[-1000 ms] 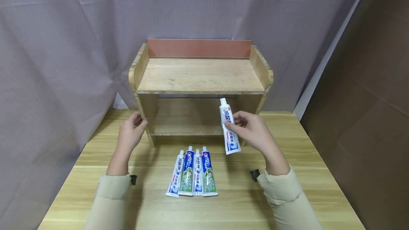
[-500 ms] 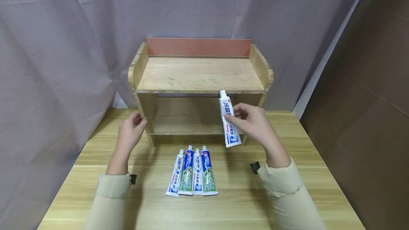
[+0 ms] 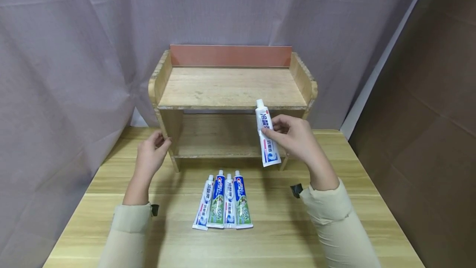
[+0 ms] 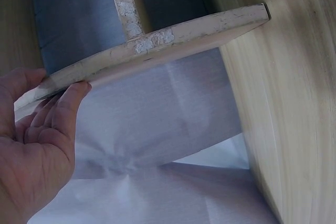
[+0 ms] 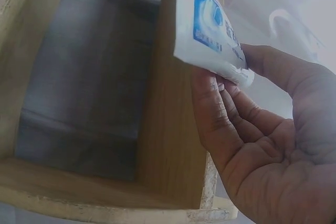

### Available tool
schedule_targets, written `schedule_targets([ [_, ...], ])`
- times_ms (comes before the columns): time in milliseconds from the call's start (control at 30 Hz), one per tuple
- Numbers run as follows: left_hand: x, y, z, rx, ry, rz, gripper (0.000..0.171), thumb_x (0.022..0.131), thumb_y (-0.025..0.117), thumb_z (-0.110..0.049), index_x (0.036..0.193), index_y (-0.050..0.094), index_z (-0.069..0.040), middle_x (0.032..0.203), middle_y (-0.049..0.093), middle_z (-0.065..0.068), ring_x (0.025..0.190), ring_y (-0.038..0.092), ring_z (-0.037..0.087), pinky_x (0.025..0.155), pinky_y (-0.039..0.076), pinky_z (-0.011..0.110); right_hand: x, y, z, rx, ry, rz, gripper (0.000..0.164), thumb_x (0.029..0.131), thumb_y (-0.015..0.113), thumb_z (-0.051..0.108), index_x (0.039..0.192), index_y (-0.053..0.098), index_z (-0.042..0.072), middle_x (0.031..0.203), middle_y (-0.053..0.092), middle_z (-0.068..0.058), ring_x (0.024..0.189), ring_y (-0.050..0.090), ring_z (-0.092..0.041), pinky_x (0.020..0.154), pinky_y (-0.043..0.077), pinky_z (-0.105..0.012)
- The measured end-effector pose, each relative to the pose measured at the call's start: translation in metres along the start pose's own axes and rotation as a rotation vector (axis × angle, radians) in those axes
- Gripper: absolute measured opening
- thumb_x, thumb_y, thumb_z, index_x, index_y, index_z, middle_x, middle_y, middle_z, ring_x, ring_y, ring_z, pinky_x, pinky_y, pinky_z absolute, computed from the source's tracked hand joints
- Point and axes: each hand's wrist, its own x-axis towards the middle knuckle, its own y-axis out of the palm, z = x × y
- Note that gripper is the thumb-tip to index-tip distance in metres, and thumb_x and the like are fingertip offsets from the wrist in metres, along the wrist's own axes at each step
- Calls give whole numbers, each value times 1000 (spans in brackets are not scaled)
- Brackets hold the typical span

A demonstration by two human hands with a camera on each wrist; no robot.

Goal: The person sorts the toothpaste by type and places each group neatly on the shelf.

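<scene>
A person's right hand (image 3: 295, 137) pinches a white plastic toothpaste tube with blue lettering (image 3: 267, 146), held aloft at a slight tilt, cap uppermost, while the left hand (image 3: 152, 152) grips the front edge of a two-tier, pale wooden shelf (image 3: 234, 88) by its left side panel. Behind, we see a greyish-mauve fabric curtain (image 3: 223, 7); beneath, a yellowish wood-grain tabletop (image 3: 267, 239) bears the shelf. The raised tube is before the shelf's right half. Nearer us, two blue-and-green plastic tubes (image 3: 217, 206) alternate with two white, blue-lettered plastic tubes (image 3: 230, 206), lying side by side, caps toward the shelf.
</scene>
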Motion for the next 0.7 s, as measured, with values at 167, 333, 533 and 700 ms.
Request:
schedule_targets([
  [167,0,0,0,-4,-5,-2,27,98,62,-18,118,66,0,119,69,23,109,68,37,94,57,48,3,-3,2,7,-8,-9,27,90,78,30,100,72,5,91,74,-8,79,69,-20,65,59,-26],
  [333,0,0,0,2,-31,10,29,98,61,-22,120,66,-3,120,69,21,110,68,36,93,57,49,5,-7,4,-18,-24,-15,29,90,77,31,102,72,5,92,74,-8,79,69,-19,67,59,-27],
  [533,0,0,0,11,-37,9,28,98,61,-23,118,66,-4,119,70,20,109,69,35,92,58,49,9,-9,7,-27,-34,-21,30,90,77,32,104,73,6,93,74,-7,80,69,-18,70,59,-30],
  [700,0,1,0,14,-37,7,30,98,61,-23,120,66,-3,119,70,21,109,69,36,92,58,49,15,-11,6,-28,-35,-24,33,90,76,34,105,73,4,94,75,-8,81,69,-19,71,59,-30],
])
